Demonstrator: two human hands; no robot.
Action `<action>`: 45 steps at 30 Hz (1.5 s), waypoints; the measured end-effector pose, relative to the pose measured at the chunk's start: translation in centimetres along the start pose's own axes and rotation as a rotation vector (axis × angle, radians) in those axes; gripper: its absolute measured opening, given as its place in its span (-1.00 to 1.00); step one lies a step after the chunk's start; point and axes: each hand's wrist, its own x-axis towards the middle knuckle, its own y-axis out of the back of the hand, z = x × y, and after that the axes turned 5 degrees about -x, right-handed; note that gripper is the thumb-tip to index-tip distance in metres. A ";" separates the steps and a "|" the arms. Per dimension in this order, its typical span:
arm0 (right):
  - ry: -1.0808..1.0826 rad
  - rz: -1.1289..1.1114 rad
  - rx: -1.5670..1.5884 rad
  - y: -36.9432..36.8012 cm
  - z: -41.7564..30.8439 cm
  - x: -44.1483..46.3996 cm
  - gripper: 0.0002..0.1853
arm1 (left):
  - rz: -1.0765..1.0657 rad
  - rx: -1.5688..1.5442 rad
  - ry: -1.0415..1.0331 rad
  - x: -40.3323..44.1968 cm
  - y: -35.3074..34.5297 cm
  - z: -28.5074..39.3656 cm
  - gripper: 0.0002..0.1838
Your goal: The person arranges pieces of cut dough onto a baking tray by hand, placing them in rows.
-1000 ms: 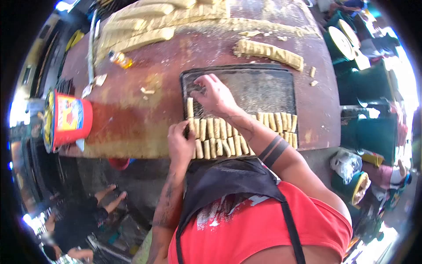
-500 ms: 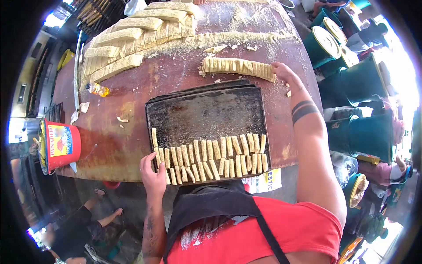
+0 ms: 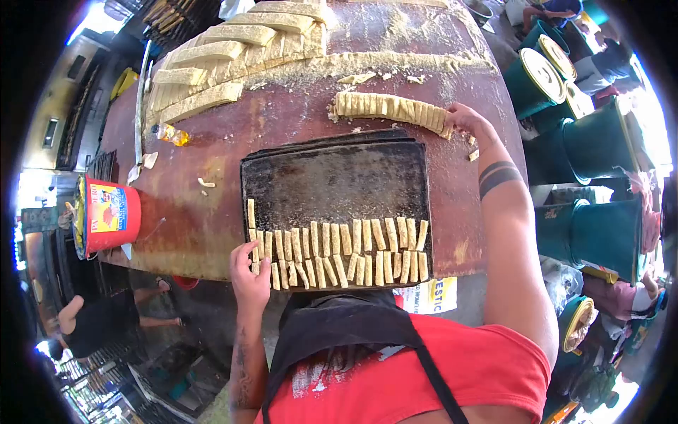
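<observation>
A dark baking tray (image 3: 332, 177) lies before me, with two rows of dough sticks (image 3: 326, 240) across its near half. At its near left corner is my left hand (image 3: 251, 274), thumb and fingers apart around the end sticks. Beyond the tray's far right corner, my right hand (image 3: 467, 120) closes its fingers on the right end of a dough log (image 3: 392, 107), which is sliced crosswise into strips. My fingers partly cover that end strip. Small dough scraps (image 3: 473, 154) lie beside my right wrist.
Long dough slabs (image 3: 233, 53) are stacked at the far left of the floured table (image 3: 191, 226). Near its left edge stand a small bottle (image 3: 171, 134) and a red bucket (image 3: 113, 215). Green drums (image 3: 593, 141) line the right side. Another person (image 3: 99, 321) is at lower left.
My view has shifted slightly, moving the scene a little to the right. My right hand stays at the log's end, its fingers now closer around it. My left hand keeps its place by the tray corner.
</observation>
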 end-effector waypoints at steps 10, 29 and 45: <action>0.266 0.273 0.244 -2.5 2.9 -3.6 -0.53 | -0.060 -0.056 -0.100 1.4 -0.6 -0.4 -0.58; 0.622 -0.139 0.367 -24.7 -26.6 -25.1 -0.57 | -0.626 -1.031 0.096 9.1 -3.7 -1.4 -0.49; 0.369 0.020 0.569 -31.9 -30.9 -22.8 -0.72 | -0.127 -1.360 0.500 7.0 0.5 -9.5 -0.73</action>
